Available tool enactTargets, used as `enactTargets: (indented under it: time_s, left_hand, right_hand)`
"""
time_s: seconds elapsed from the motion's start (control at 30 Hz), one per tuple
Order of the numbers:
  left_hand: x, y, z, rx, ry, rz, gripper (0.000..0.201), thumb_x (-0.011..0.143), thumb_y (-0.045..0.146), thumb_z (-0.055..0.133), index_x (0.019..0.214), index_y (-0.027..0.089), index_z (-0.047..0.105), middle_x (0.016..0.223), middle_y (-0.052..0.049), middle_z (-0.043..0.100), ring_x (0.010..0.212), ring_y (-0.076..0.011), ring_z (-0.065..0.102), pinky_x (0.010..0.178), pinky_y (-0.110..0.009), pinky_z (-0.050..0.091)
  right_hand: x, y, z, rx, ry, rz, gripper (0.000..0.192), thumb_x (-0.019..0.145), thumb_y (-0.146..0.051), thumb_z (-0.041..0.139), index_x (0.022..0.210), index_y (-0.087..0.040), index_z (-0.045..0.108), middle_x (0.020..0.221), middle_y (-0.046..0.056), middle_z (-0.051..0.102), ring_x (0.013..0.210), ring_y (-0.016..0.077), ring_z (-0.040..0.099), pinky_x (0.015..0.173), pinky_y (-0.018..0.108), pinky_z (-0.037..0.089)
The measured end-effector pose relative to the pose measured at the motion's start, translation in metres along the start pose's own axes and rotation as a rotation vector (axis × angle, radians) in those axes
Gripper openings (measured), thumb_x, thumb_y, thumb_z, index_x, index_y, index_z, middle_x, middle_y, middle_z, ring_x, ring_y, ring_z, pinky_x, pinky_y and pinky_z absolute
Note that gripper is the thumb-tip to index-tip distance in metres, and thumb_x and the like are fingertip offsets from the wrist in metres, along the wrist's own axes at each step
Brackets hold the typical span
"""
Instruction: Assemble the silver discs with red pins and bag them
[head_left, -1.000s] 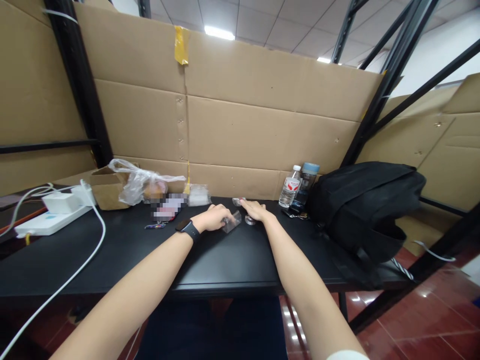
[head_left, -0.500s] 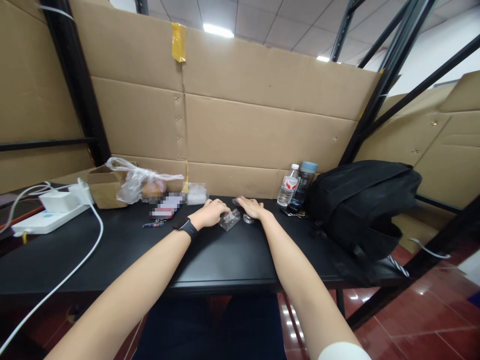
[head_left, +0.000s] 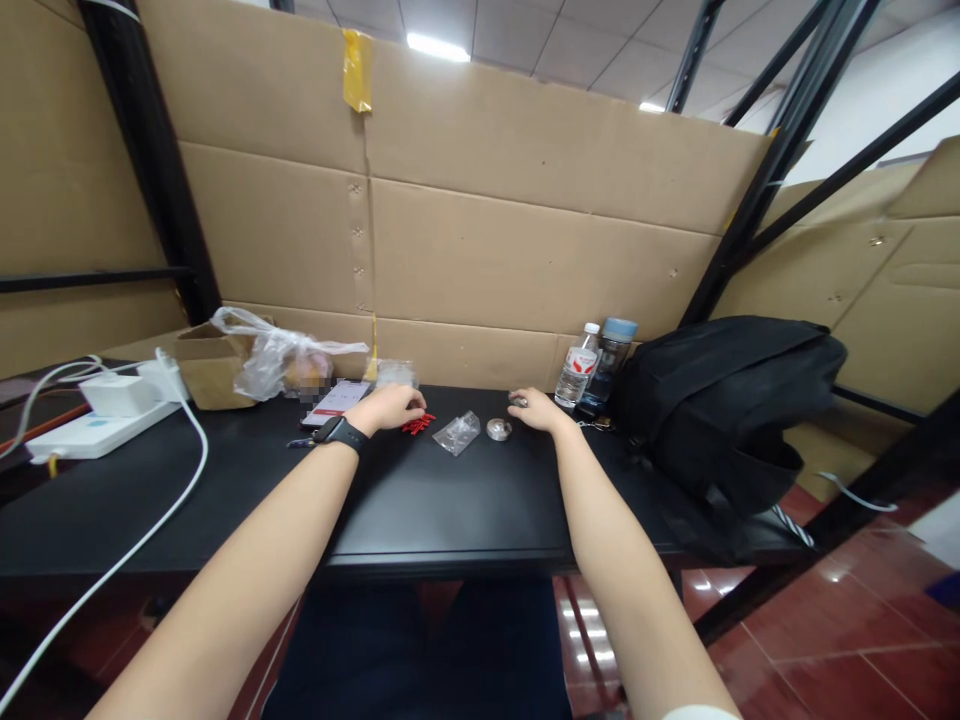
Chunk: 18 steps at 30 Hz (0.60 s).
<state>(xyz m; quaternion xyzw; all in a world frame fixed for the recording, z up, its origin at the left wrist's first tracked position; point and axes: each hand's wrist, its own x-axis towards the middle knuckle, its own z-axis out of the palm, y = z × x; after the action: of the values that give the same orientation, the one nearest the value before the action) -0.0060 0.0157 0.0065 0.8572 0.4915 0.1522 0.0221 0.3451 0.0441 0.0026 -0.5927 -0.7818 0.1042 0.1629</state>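
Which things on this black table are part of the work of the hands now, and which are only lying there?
In the work:
- left hand beside the red pieces
- right hand near the small round metal item
- clear small bag between the hands

Only lying there:
- black backpack
- two bottles
- power strip
- plastic bag
- phone

Two bottles (head_left: 596, 362), one backpack (head_left: 731, 405) (black), one bag (head_left: 459, 433).
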Motion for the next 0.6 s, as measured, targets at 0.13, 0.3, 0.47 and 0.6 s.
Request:
enactTargets:
  time_s: [0.13, 0.3, 0.47, 0.6]
  left_hand:
    - [0.002, 0.014, 0.009, 0.067, 0.045, -0.056, 0.035, 0.089, 0.046, 0.055, 0.098, 0.023, 0.079, 0.101, -0.009, 0.079, 0.093, -0.0252, 0.071, 0.085, -0.031, 0.05]
    - [0.006, 0.031, 0.025, 0.171, 0.108, -0.179, 0.03, 0.087, 0.042, 0.057, 0.095, 0.024, 0.08, 0.103, -0.011, 0.078, 0.101, -0.0291, 0.069, 0.091, -0.037, 0.048]
    - [0.008, 0.036, 0.029, 0.169, 0.096, -0.197, 0.021, 0.082, 0.03, 0.06, 0.089, 0.025, 0.08, 0.097, -0.009, 0.078, 0.098, -0.0284, 0.069, 0.091, -0.038, 0.046]
    - [0.008, 0.036, 0.031, 0.154, 0.1, -0.197, 0.019, 0.083, 0.026, 0.059, 0.084, 0.025, 0.078, 0.092, -0.008, 0.078, 0.095, -0.0272, 0.069, 0.091, -0.039, 0.044]
  right_hand:
    - [-0.005, -0.007, -0.003, 0.137, -0.214, -0.186, 0.064, 0.072, -0.04, 0.083, 0.13, -0.018, 0.068, 0.125, 0.01, 0.071, 0.108, 0.0231, 0.068, 0.095, 0.03, 0.051]
    - [-0.004, -0.016, 0.003, 0.136, -0.252, -0.198, 0.051, 0.068, -0.033, 0.084, 0.115, -0.016, 0.075, 0.106, 0.006, 0.077, 0.095, 0.0205, 0.07, 0.085, 0.026, 0.052]
    - [-0.005, -0.016, 0.003, 0.105, -0.229, -0.201, 0.05, 0.063, -0.033, 0.086, 0.109, -0.017, 0.078, 0.101, 0.006, 0.078, 0.09, 0.0212, 0.071, 0.08, 0.026, 0.051]
    - [-0.006, -0.017, 0.002, 0.087, -0.195, -0.21, 0.044, 0.063, -0.034, 0.086, 0.103, -0.019, 0.08, 0.097, 0.005, 0.079, 0.086, 0.0211, 0.071, 0.076, 0.025, 0.05]
